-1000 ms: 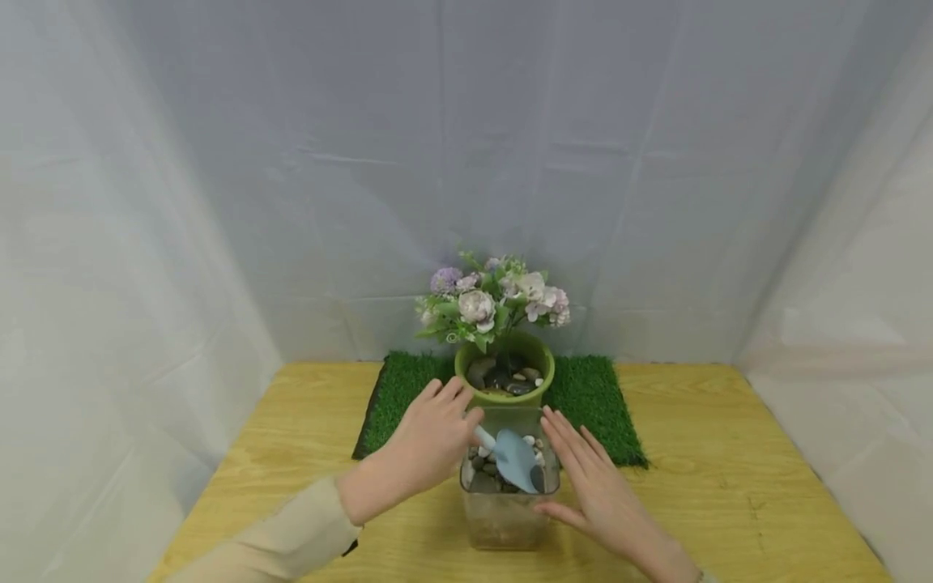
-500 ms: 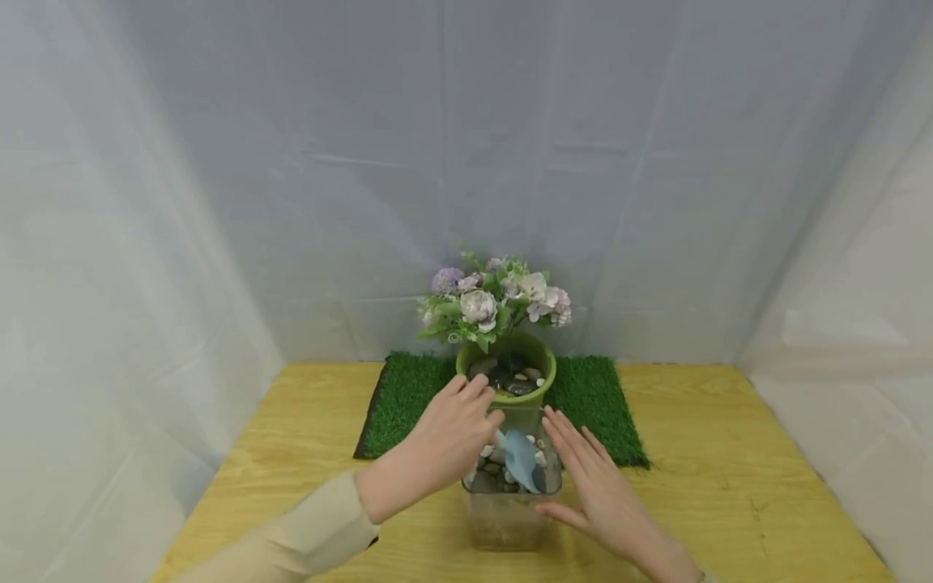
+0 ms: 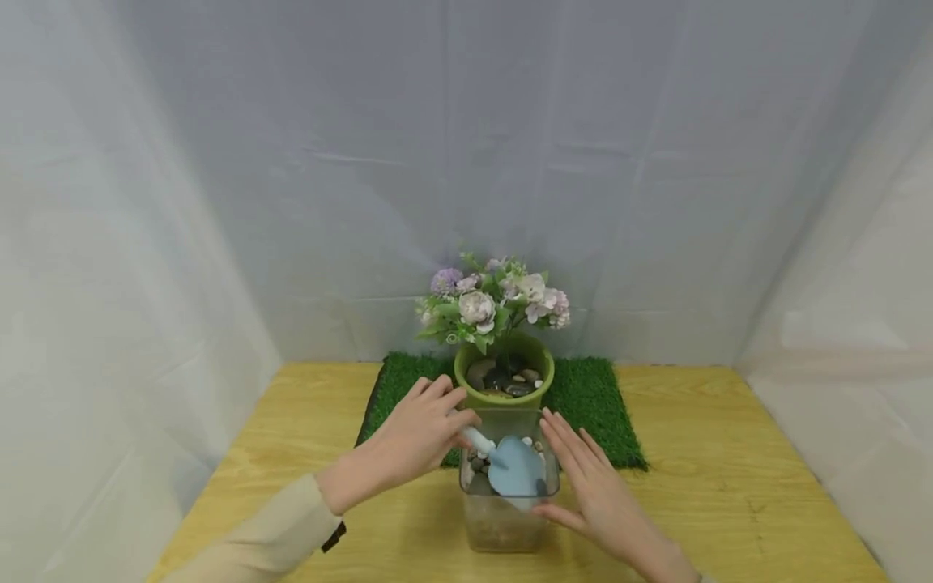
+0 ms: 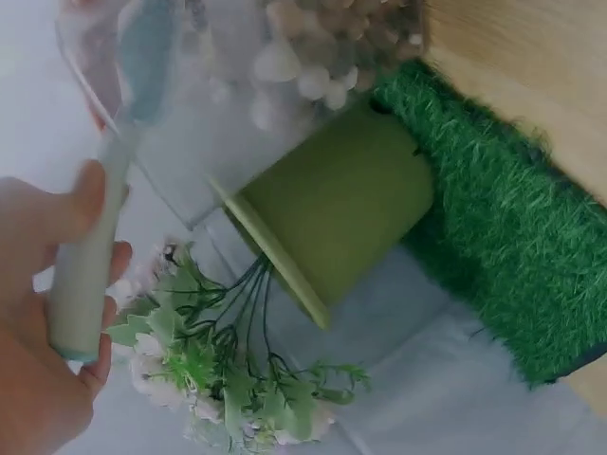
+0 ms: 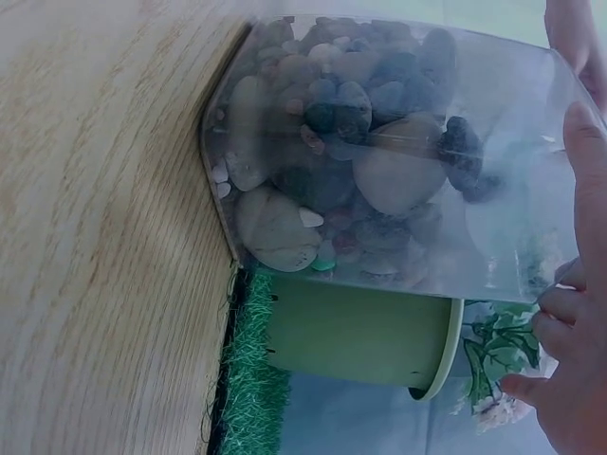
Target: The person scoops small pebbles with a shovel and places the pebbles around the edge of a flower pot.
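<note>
My left hand [image 3: 408, 435] grips the pale handle of a small light-blue garden trowel [image 3: 516, 470]. In the left wrist view the fingers curl round that handle [image 4: 90, 256]. The trowel's blade is inside the upper part of a clear plastic container [image 3: 503, 530], over pebbles [image 5: 398, 166] of mixed sizes and colours; whether it carries any is hard to tell. My right hand [image 3: 601, 494] rests against the container's right side, its fingers straight along the rim and the thumb at the near wall. Right behind the container stands a green flowerpot [image 3: 547, 380].
The pot holds dark stones [image 3: 499, 379] and pale pink and purple flowers [image 3: 477, 310]. Under it lies a green artificial-grass mat [image 3: 598, 413] on the wooden table [image 3: 692, 486]. White sheeting [image 3: 466, 162] hangs behind and at both sides.
My left hand first shifted right with the trowel, then drew back to the left. The blade now looks broader and flatter to the head view. My right hand has stayed at the container.
</note>
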Demonstrator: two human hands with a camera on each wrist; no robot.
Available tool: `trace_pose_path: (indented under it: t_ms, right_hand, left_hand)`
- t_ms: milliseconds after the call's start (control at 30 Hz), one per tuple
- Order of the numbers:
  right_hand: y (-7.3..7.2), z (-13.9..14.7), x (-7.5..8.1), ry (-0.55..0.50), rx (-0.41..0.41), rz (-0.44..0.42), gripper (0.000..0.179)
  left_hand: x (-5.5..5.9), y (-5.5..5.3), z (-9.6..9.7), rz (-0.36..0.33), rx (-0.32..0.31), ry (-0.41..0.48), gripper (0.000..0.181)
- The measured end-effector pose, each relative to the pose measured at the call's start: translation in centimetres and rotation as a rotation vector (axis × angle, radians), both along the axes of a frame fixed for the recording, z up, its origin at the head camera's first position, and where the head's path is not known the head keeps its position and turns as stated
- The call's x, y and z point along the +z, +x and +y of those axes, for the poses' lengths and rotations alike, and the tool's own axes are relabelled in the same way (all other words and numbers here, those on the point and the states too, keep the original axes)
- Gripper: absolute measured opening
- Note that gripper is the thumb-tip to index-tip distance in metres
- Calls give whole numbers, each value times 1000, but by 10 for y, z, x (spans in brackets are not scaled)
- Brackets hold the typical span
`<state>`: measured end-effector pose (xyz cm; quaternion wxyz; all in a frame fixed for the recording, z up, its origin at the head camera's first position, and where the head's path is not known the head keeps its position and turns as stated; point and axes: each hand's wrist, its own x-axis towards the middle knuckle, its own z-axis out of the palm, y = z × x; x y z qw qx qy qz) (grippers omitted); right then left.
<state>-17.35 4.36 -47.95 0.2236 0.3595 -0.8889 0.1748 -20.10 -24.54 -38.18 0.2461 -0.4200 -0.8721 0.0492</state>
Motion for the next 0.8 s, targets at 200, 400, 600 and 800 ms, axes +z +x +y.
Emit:
trace_pose_path:
  t_ms: [200, 400, 600, 800]
  right_hand:
    - [0, -1, -1, -7, 4, 5, 102]
    - [-1, -1, -1, -2, 4, 12, 101]
    - [0, -1, 0, -1, -4, 26, 104]
    - [1, -2, 0, -2, -8, 29, 103]
  left_hand:
    - [2, 6, 3, -43, 9, -22, 19]
    - [5, 2, 2, -100, -6, 5, 18]
    - [4, 1, -10, -297, -6, 110, 20]
    - [2, 8, -19, -358, 44, 206, 16]
